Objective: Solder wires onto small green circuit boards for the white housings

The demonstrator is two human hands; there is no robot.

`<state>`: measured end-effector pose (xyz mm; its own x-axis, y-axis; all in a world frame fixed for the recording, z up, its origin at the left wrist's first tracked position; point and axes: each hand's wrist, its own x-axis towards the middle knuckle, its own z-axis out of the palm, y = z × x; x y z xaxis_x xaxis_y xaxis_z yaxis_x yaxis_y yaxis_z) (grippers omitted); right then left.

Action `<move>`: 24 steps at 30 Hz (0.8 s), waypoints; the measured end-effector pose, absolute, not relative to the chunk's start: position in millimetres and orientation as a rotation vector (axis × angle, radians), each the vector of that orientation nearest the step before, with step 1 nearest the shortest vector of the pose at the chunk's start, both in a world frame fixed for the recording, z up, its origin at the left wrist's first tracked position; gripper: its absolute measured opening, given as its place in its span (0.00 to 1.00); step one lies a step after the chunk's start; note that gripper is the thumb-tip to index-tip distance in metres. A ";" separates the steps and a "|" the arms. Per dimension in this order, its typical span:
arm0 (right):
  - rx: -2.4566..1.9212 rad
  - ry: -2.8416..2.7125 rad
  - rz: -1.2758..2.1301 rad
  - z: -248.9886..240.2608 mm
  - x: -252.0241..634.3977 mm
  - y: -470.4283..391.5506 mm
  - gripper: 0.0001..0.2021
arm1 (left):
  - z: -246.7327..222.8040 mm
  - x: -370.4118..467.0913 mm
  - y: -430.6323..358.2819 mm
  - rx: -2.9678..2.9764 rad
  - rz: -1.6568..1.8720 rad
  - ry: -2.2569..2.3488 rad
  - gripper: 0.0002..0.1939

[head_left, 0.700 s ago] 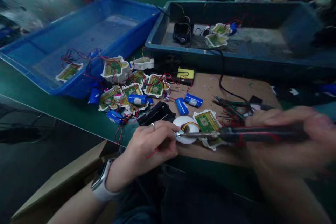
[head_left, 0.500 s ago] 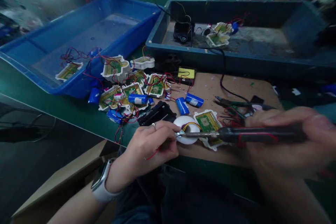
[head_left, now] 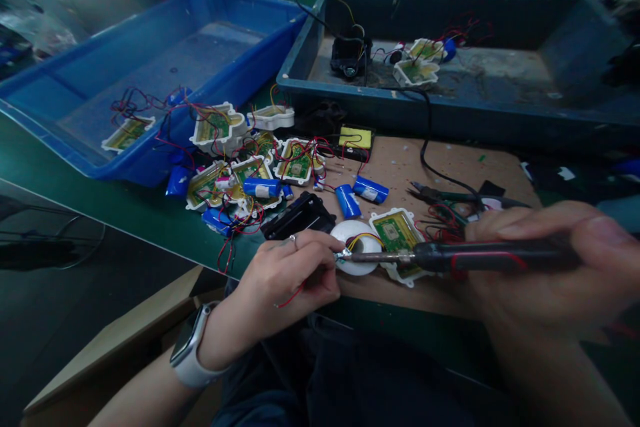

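Note:
My right hand (head_left: pixel 545 267) is wrapped round the black handle of a soldering iron (head_left: pixel 460 257), which points left. Its tip meets a small shiny metal part (head_left: pixel 343 255) at the fingertips of my left hand (head_left: pixel 295 273). Those fingers are pinched together, and a red wire (head_left: pixel 290 297) pokes out below them. Whether the metal part is a terminal or a small board I cannot tell. Under the iron lies a white ring (head_left: pixel 357 267) with yellow and dark wires crossing it. Touching it on the right is a white-framed circuit board (head_left: pixel 395 233).
Two blue bins (head_left: pixel 240 0) (head_left: pixel 450 97) stand behind, holding boards and wires. Several wired boards (head_left: pixel 253 170), blue cylindrical batteries (head_left: pixel 370 190) and a black housing (head_left: pixel 300 217) crowd the left and middle. Pliers (head_left: pixel 440 195) and a black cable (head_left: pixel 425 140) lie on the brown board (head_left: pixel 400 153).
The view has shifted very slightly. Both hands keep nearly the same pose, and the iron's tip stays at the metal part.

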<state>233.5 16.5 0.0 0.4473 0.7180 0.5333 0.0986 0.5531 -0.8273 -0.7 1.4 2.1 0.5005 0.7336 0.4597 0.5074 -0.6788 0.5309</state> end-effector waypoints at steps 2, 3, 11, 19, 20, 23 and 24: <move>-0.851 -1.150 0.395 0.5 233.9 18.7 0.15 | 2.3 -0.8 1.5 2.418 0.967 1.035 0.08; -0.842 -1.178 0.362 0.1 234.5 19.4 0.15 | 2.4 -0.9 1.5 2.417 0.963 1.031 0.08; -0.759 -1.204 0.276 -6.6 240.3 20.9 0.14 | 4.6 -0.9 1.2 2.435 0.954 1.043 0.08; -0.699 -1.240 0.293 -7.8 240.3 21.5 0.18 | 5.2 -0.6 0.0 2.444 0.942 1.056 0.08; -0.706 -1.225 0.262 -7.9 240.4 21.6 0.17 | 5.2 -0.5 0.1 2.445 0.943 1.056 0.08; -0.776 -1.154 0.251 -5.6 239.3 21.3 0.15 | 5.4 -0.4 0.8 2.450 0.943 1.052 0.08; -0.798 -1.131 0.282 -4.2 238.6 21.0 0.14 | 5.6 -0.4 1.1 2.452 0.942 1.048 0.08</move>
<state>238.6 21.0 -4.2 0.4268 0.5779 0.6957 0.1840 0.6977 -0.6924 -0.4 1.1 5.6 0.5154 0.7296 0.4496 0.5244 -0.6834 0.5078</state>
